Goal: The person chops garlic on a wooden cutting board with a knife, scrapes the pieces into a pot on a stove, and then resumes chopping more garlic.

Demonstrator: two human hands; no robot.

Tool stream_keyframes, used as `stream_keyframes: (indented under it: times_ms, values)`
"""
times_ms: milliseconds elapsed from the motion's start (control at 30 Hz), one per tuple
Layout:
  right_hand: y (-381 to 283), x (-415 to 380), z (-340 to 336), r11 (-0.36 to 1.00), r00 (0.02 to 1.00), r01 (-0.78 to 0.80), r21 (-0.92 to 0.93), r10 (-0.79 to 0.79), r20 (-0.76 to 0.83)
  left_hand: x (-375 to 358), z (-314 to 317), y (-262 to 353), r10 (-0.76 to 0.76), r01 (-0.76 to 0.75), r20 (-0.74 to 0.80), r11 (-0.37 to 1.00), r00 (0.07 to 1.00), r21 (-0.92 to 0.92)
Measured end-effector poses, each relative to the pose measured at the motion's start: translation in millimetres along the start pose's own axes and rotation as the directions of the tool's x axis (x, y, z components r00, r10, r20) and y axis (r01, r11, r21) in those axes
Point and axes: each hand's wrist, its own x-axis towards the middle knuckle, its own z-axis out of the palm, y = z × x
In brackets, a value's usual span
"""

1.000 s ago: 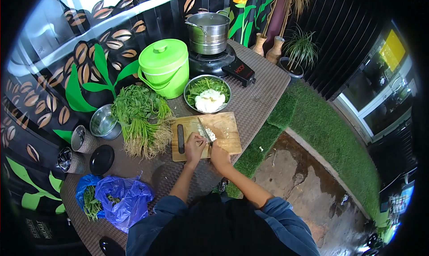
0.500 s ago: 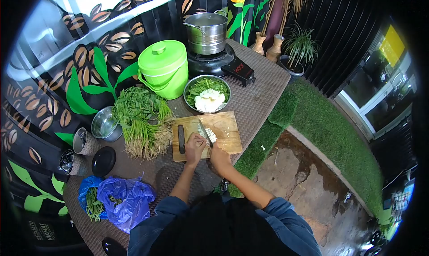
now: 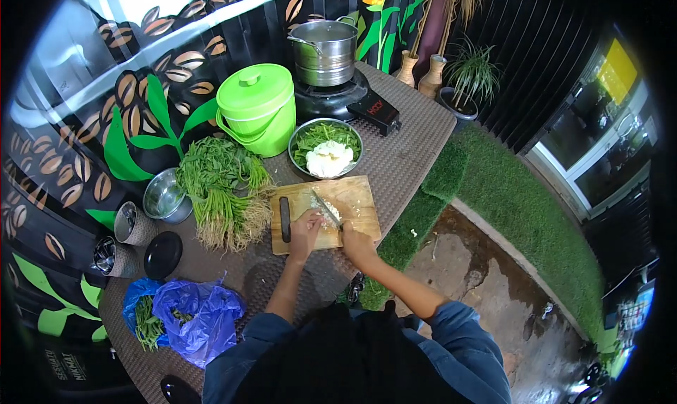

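My right hand (image 3: 359,246) is closed round the handle of a knife (image 3: 327,206), at the lower right of a wooden cutting board (image 3: 360,192). The blade slants up and left across finely chopped white pieces (image 3: 331,210). Left of the blade, my left hand (image 3: 305,234) has its fingers bunched together over the board; whatever they pinch is too small to make out. Just beyond the board stands a metal bowl (image 3: 291,153) with cut green leaves (image 3: 321,134) and a white mass (image 3: 330,159) in it.
A bundle of rooted greens (image 3: 224,185) lies left of the board. Behind are a lidded green bucket (image 3: 257,115) and a steel pot (image 3: 326,55) on a black stove (image 3: 331,100). Blue plastic bags (image 3: 197,319), a metal bowl (image 3: 166,196) and a black lid (image 3: 163,255) occupy the table's left side.
My right hand has shifted right with the knife, and the blade now lies at a flatter slant. My left hand has moved slightly left, leaving a wider gap between the hands.
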Motion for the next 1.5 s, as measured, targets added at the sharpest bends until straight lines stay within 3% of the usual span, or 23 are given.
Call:
stream_keyframes:
  times_ms: [133, 200, 333, 467, 533, 567, 600, 633, 667, 733, 800, 1033, 1200, 1367, 1433, 1500]
  values:
    - [2, 11, 9, 1.0, 0.999, 0.021, -0.011, -0.021, -0.035, 3, -7, -5, -0.054, 0.063, 0.075, 0.99, 0.996, -0.129]
    - [1, 15, -4, 0.998, 0.999, 0.048, 0.038, -0.047, -0.025, 7, -14, -7, 0.043, -0.066, 0.174, 0.99, 0.984, 0.127]
    - [-10, -3, -4, 0.999, 0.999, 0.02, 0.036, -0.019, -0.039, 7, -12, -15, 0.088, -0.122, 0.16, 0.969, 0.983, 0.213]
    - [-9, 2, 9, 0.999, 0.998, -0.034, -0.035, 0.033, -0.046, 3, -4, -13, -0.061, 0.046, 0.09, 0.986, 0.994, 0.159]
    - [8, 14, -1, 0.994, 0.995, 0.089, 0.064, -0.087, -0.04, 2, 0, -9, -0.097, 0.088, 0.067, 0.989, 0.993, 0.116]
    - [45, 33, 31, 0.937, 0.944, 0.316, 0.152, -0.294, -0.152, 0, 3, -4, -0.051, 0.05, 0.004, 0.99, 0.999, 0.134]
    - [42, 28, 11, 0.934, 0.941, 0.325, 0.146, -0.303, -0.154, 0, 4, 1, -0.004, 0.013, -0.061, 0.988, 0.998, 0.155]
    - [28, 16, -23, 0.879, 0.986, 0.124, 0.461, -0.161, 0.042, 0, 4, 9, 0.001, 0.01, -0.068, 0.988, 0.998, 0.154]
    - [20, 9, -44, 0.718, 0.958, -0.14, 0.682, -0.075, 0.275, -1, 3, 21, 0.044, -0.029, -0.087, 0.987, 0.995, 0.158]
    - [32, 10, -40, 0.644, 0.945, -0.208, 0.736, -0.06, 0.32, -2, 10, 25, 0.086, -0.069, -0.105, 0.985, 0.991, 0.161]
    - [40, 11, -41, 0.399, 0.837, -0.463, 0.791, -0.097, 0.539, -4, 17, 27, 0.273, -0.229, -0.107, 0.922, 0.956, 0.314]
    - [18, -13, -69, 0.221, 0.879, -0.434, 0.873, -0.106, 0.464, -4, 36, 22, 0.16, -0.152, -0.087, 0.984, 0.983, 0.096]
    - [21, -22, -69, 0.299, 0.862, -0.438, 0.848, -0.126, 0.49, 0, 36, 10, 0.011, -0.021, -0.15, 0.998, 0.989, -0.066]
    - [22, -33, -68, 0.326, 0.856, -0.441, 0.836, -0.127, 0.501, 15, 29, -3, -0.005, -0.013, -0.197, 0.996, 0.98, -0.09]
    - [22, -37, -70, 0.276, 0.88, -0.392, 0.878, -0.167, 0.445, 21, 27, 1, -0.025, 0.001, -0.193, 0.993, 0.981, -0.122]
    - [22, -42, -73, 0.28, 0.881, -0.402, 0.872, -0.14, 0.452, 26, 28, 2, -0.042, 0.051, -0.234, 0.998, 0.971, 0.03]
